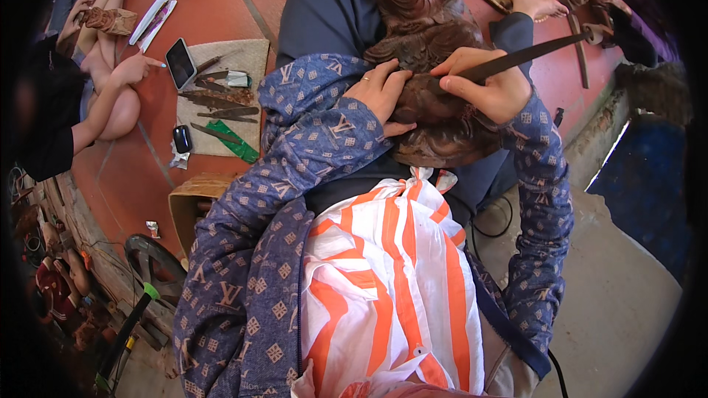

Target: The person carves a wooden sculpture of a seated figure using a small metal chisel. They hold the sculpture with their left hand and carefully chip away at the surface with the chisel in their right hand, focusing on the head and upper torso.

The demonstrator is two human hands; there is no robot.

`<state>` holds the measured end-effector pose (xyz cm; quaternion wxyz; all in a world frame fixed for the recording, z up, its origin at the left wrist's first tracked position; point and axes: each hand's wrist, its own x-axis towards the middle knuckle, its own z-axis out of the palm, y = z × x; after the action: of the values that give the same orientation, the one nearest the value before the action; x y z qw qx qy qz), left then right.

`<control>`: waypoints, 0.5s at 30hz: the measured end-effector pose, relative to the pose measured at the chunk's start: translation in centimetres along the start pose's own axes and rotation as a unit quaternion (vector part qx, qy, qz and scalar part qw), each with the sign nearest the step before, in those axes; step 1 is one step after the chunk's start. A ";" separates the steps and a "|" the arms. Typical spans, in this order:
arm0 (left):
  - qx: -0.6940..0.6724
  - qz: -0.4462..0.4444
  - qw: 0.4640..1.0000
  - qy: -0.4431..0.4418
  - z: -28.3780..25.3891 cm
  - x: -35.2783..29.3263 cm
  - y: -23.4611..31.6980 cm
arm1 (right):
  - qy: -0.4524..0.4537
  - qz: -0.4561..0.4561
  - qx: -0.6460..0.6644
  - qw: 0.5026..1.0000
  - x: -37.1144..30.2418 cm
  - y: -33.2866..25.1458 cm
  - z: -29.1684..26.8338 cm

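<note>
An orange-striped bag (391,280) covers the lap; at twelve o'clock, the left hand (383,92) presses flat on the hard, heavy-looking carved wood (435,44), best steadied there, while the right hand (490,88) is closed around a stiff chisel (531,55).

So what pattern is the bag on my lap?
Orange and white stripes on the plastic bag, head view.

carving (431,96): dark brown wood, rough-cut grooves, matt w/ slight sheen on ridges
chisel (516,59): dark metal blade, smooth, dull
jacket sleeve (310,147): blue cloth, woven pattern, matt
bag (391,280): white/orange striped plastic, thin, crinkled, glossy
floor (214,7): red tiles, smooth, low sheen
mat (243,55): pale woven cloth, coarse
tools on mat (221,96): metal + wood, dull
phone (181,63): glossy screen
</note>
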<state>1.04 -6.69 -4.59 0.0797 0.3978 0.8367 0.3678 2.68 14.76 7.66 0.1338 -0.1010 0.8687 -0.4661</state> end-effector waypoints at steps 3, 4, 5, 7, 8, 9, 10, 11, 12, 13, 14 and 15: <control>0.001 0.001 1.000 0.002 -0.2 0.1 0.1 | 0.004 -0.122 -0.139 0.983 -0.5 0.3 0.7; 0.001 -0.001 1.000 0.001 -0.2 0.1 0.2 | 0.003 -0.091 -0.097 0.991 -0.5 0.3 0.5; 0.000 -0.001 1.000 0.001 -0.2 0.1 0.2 | 0.002 -0.062 -0.053 0.997 -0.3 0.2 0.4; 0.000 -0.002 1.000 0.001 -0.2 0.0 0.1 | 0.000 0.005 0.023 1.000 -0.1 0.2 -0.2; -0.001 0.000 1.000 0.002 -0.1 0.1 0.1 | -0.002 -0.019 0.018 1.000 -0.2 0.3 -0.2; -0.001 0.003 1.000 0.003 0.0 0.0 0.0 | -0.004 -0.043 0.013 0.999 -0.3 0.5 0.0; -0.002 0.005 1.000 0.004 0.0 0.1 0.0 | -0.006 -0.067 0.008 0.998 -0.3 0.6 0.1; -0.003 -0.001 1.000 0.001 0.0 0.1 0.1 | -0.030 -0.108 -0.086 0.990 -0.3 0.4 0.0; -0.004 -0.007 1.000 -0.001 -0.2 0.1 0.2 | -0.028 -0.093 -0.062 0.993 -0.3 0.4 0.0; -0.004 -0.013 1.000 -0.003 -0.3 0.1 0.3 | -0.027 -0.077 -0.038 0.996 -0.2 0.5 -0.1; -0.004 -0.011 1.000 -0.003 -0.2 0.1 0.3 | -0.025 -0.063 -0.015 0.998 -0.1 0.6 -0.3; -0.004 -0.008 1.000 -0.002 -0.1 0.1 0.2 | -0.020 -0.038 0.033 0.999 -0.1 0.7 -0.5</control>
<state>1.03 -6.65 -4.35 0.0859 0.3912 0.8385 0.3694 2.55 15.60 7.33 0.1366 -0.1390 0.8455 -0.4972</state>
